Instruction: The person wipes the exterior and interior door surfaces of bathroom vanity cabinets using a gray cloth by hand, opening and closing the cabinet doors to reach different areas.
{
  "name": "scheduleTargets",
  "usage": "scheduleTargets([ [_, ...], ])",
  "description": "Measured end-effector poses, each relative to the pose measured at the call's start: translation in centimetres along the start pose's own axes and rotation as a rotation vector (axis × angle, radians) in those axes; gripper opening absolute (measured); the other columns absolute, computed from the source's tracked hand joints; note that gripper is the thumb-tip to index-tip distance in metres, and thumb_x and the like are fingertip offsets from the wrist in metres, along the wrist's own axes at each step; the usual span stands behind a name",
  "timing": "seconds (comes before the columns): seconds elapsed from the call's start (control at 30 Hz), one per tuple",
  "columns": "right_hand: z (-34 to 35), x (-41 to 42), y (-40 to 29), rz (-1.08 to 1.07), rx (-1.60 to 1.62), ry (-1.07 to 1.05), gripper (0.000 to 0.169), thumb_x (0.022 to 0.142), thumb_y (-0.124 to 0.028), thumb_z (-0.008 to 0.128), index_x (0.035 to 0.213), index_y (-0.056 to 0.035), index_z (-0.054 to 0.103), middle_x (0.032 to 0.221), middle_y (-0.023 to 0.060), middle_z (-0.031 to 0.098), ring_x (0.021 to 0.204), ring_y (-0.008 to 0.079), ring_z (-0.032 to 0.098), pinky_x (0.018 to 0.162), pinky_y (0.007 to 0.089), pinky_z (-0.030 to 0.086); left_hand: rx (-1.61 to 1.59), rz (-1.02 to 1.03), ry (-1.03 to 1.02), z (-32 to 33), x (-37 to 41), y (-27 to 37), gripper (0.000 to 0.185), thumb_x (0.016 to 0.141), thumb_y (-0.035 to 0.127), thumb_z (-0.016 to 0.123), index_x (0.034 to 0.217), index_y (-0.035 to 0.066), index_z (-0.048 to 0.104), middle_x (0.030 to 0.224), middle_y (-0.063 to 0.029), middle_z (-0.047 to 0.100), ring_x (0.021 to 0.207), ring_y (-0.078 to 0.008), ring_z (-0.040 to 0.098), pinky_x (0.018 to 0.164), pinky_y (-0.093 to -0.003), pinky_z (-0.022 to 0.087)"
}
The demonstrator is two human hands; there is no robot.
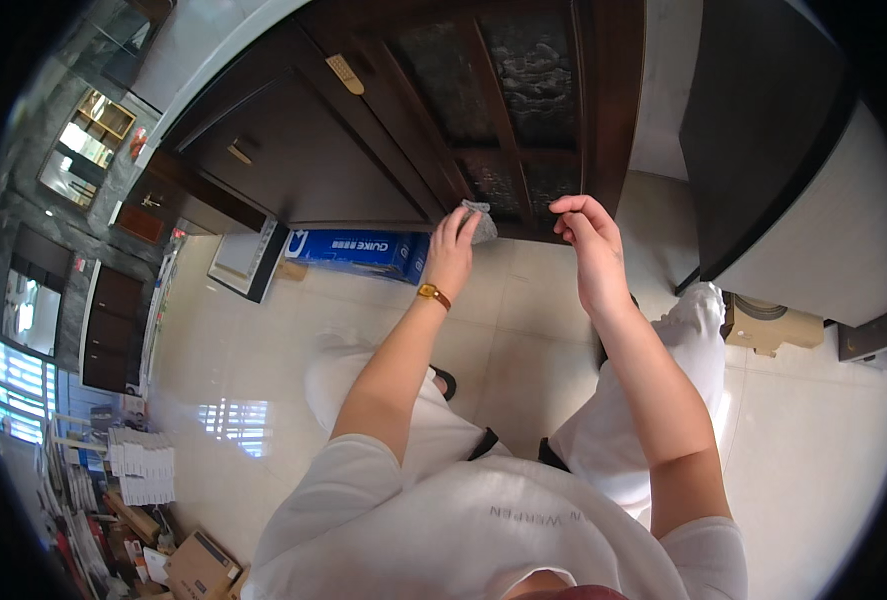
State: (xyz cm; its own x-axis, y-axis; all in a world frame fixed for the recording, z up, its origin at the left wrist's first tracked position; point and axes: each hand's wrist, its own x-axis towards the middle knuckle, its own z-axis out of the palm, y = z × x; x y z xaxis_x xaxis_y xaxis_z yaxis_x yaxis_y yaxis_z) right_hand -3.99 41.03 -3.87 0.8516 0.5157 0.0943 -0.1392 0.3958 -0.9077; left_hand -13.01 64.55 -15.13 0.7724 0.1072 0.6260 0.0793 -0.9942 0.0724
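My left hand, with a gold watch on a brown strap at its wrist, grips a bunched grey cloth. The cloth touches the lower edge of a dark brown panelled door. My right hand is raised to the right, near the door's lower right corner, its fingers curled towards the thumb. Whether something small is between those fingertips cannot be made out. Textured dark panels fill the door's right part. A gold handle plate is fixed left of them.
A blue printed carton lies on the tiled floor below the door's left part. At right, a dark-sided cabinet or desk stands near my knee, with cardboard underneath. Boxes and stacked papers crowd the lower left.
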Motion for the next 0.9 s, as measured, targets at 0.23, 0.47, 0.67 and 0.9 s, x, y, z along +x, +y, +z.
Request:
scheduleTargets([
  [0.23, 0.0, -0.4, -0.1, 0.01, 0.004, -0.031, 0.017, 0.094, -0.004, 0.048, 0.097, -0.0063, 0.065, 0.091, -0.0028, 0.058, 0.082, 0.0058, 0.049, 0.078, 0.0206, 0.039, -0.313, -0.349, 0.078, 4.7, -2.5, 7.5, 0.051, 0.082, -0.005, 0.055, 0.131, 0.003, 0.051, 0.141, -0.0152, 0.044, 0.116, -0.0387, 0.054, 0.095, -0.0426, 0.047],
  [0.47, 1.0, -0.3, -0.8, -0.113, -0.023, -0.025, 0.017, 0.092, -0.002, 0.048, 0.095, -0.0048, 0.065, 0.089, -0.0024, 0.058, 0.081, 0.006, 0.05, 0.075, 0.0202, 0.04, -0.844, -0.001, -0.329, 2.8, 3.5, 16.1, 0.043, 0.089, 0.008, 0.052, 0.13, -0.004, 0.049, 0.132, -0.0237, 0.053, 0.122, -0.037, 0.053, 0.099, -0.0408, 0.045],
  [0.67, 4.5, 0.7, -1.7, -0.699, -0.428, -0.006, 0.017, 0.088, 0.009, 0.048, 0.092, 0.0006, 0.061, 0.1, 0.0098, 0.059, 0.088, 0.0198, 0.058, 0.078, 0.0274, 0.047, -0.897, 0.014, -0.054, -2.5, 5.2, 14.8, 0.045, 0.087, 0.009, 0.057, 0.129, -0.004, 0.05, 0.126, -0.0226, 0.058, 0.125, -0.0354, 0.052, 0.103, -0.042, 0.042],
  [0.9, 8.5, -0.5, -1.2, -0.988, -0.539, 0.11, 0.028, 0.078, 0.012, 0.052, 0.101, -0.0015, 0.062, 0.113, 0.0143, 0.056, 0.105, 0.0316, 0.054, 0.092, 0.0389, 0.044, -0.33, -0.069, 0.466, -13.8, 7.8, 5.5, 0.058, 0.08, -0.008, 0.052, 0.137, 0.0, 0.047, 0.141, -0.0215, 0.044, 0.132, -0.04, 0.042, 0.11, -0.0449, 0.035],
])
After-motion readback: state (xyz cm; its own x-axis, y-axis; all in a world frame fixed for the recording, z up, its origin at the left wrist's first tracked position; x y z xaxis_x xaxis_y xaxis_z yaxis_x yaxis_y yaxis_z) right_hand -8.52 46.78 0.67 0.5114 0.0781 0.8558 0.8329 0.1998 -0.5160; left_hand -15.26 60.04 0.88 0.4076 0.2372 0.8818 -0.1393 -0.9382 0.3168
